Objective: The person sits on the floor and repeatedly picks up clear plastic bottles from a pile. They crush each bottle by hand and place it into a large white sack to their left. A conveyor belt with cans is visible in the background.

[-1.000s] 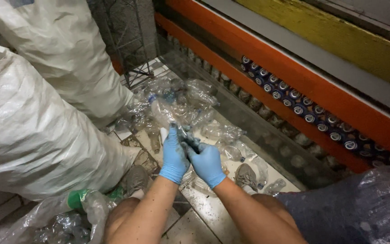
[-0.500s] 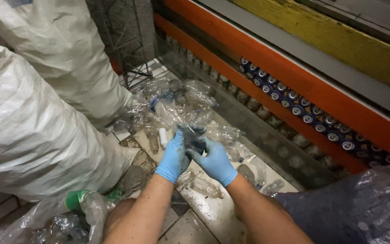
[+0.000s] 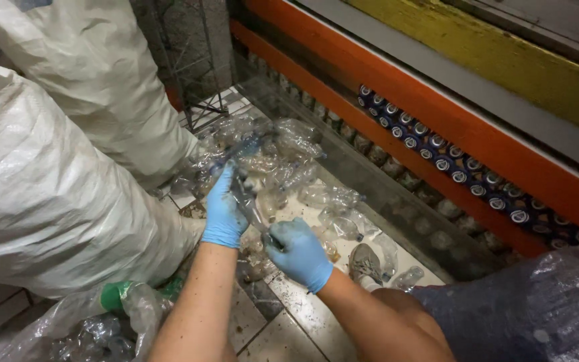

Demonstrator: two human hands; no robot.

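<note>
Plastic bottle (image 3: 246, 201), clear and crushed: held between both hands above the tiled floor (image 3: 289, 322), at the near edge of a heap of clear bottles (image 3: 289, 161).

Left hand (image 3: 224, 211), blue glove: forearm reaching up from the lower edge of the view, fingers curled round the bottle's upper part.

Right hand (image 3: 299, 251), blue glove: forearm coming in from the lower right, fingers closed on the bottle's lower end, just beside the left hand.

Surroundings: two big white woven sacks (image 3: 55, 194) on the left; a green bottle (image 3: 118, 295) below them; an orange rail (image 3: 437, 114) with a row of blue cans (image 3: 450, 161) beneath it on the right.

Change from half a second ago: both hands sit slightly further left; the right hand has dropped lower, so the hands are a little more apart along the bottle. Sacks and rail unchanged.
</note>
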